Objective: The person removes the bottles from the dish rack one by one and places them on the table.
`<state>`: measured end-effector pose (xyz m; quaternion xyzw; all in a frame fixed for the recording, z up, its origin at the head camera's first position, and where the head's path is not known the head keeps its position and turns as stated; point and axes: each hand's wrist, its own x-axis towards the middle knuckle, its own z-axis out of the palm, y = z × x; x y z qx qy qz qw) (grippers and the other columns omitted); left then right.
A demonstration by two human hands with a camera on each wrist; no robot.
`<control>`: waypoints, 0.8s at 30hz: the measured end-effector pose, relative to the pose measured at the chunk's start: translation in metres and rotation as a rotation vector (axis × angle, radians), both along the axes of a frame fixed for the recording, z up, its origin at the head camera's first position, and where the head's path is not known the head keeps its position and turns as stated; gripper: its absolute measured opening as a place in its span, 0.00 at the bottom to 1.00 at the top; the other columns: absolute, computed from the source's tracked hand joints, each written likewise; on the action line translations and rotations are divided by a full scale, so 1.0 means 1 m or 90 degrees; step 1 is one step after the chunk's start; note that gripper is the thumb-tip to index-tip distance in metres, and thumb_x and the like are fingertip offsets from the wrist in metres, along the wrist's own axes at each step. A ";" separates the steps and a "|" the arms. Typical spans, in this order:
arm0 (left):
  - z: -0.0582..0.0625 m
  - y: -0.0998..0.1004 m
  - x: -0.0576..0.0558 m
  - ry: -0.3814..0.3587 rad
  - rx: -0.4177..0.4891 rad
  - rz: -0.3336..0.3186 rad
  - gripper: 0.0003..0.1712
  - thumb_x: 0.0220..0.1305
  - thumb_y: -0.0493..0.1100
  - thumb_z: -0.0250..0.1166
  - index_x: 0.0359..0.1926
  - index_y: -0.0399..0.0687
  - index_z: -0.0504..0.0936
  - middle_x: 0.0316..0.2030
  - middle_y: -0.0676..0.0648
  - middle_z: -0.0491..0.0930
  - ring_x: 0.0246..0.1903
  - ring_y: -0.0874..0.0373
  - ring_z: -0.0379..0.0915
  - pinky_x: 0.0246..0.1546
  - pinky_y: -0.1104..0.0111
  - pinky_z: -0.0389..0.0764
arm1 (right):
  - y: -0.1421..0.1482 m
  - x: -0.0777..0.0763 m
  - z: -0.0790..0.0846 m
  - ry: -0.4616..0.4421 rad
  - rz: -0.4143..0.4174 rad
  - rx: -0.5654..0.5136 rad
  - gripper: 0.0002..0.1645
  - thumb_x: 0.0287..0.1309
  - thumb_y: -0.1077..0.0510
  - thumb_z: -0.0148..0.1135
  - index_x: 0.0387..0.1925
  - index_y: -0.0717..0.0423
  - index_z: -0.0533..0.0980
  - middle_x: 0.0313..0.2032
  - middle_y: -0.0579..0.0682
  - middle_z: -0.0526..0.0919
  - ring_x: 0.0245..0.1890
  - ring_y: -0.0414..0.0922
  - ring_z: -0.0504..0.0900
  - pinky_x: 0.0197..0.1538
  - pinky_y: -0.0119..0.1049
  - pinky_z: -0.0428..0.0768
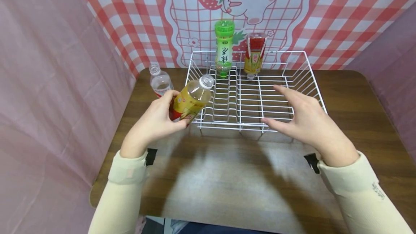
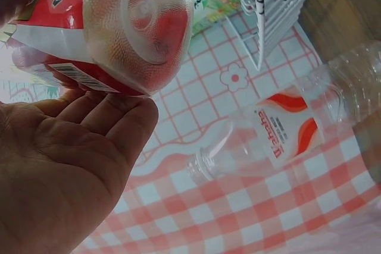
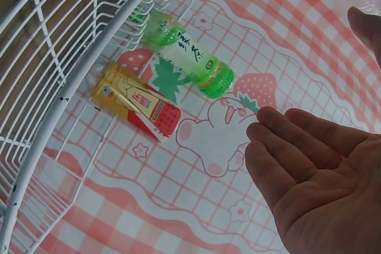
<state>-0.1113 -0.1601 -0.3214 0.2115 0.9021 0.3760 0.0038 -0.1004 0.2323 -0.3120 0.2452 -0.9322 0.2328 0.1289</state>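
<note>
My left hand [image 1: 155, 120] grips a clear plastic bottle [image 1: 192, 99] with a yellow and red label, tilted with its neck toward the upper right, over the front left of a white wire dish rack [image 1: 240, 127]. In the left wrist view the round base of this bottle [image 2: 143, 16] faces the camera, fingers curled around its side. My right hand [image 1: 308, 120] is held over the rack's right side with thumb and fingers spread, nothing between them. Inside the rack, a green bottle [image 1: 224, 51] and a red and yellow labelled bottle [image 1: 255, 55] stand neck down along the back.
Another clear bottle [image 1: 161, 82], with a red and white label, stands upright left of the rack. A checked cloth with a strawberry pattern [image 1: 136, 21] hangs behind the wooden table [image 1: 221, 180]. Pink curtains [image 1: 48, 82] hang at both sides.
</note>
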 end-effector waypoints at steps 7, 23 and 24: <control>-0.001 -0.012 0.001 -0.005 0.024 0.017 0.35 0.54 0.43 0.77 0.58 0.43 0.70 0.42 0.45 0.81 0.35 0.53 0.79 0.36 0.59 0.84 | 0.002 0.003 0.000 -0.032 -0.019 0.005 0.58 0.45 0.40 0.82 0.72 0.62 0.67 0.61 0.66 0.77 0.58 0.65 0.77 0.57 0.65 0.76; 0.000 -0.030 0.004 0.012 0.038 0.056 0.33 0.57 0.43 0.75 0.62 0.46 0.72 0.43 0.46 0.81 0.34 0.53 0.76 0.34 0.58 0.82 | 0.003 0.003 -0.005 -0.031 -0.023 -0.002 0.59 0.43 0.42 0.83 0.71 0.64 0.66 0.61 0.62 0.78 0.57 0.62 0.78 0.55 0.63 0.77; 0.000 -0.031 0.004 0.013 0.037 0.059 0.33 0.57 0.43 0.75 0.61 0.46 0.72 0.42 0.46 0.81 0.33 0.53 0.76 0.33 0.59 0.81 | 0.004 0.003 -0.005 -0.031 -0.023 -0.002 0.59 0.43 0.42 0.83 0.71 0.64 0.66 0.61 0.62 0.78 0.58 0.61 0.78 0.55 0.63 0.77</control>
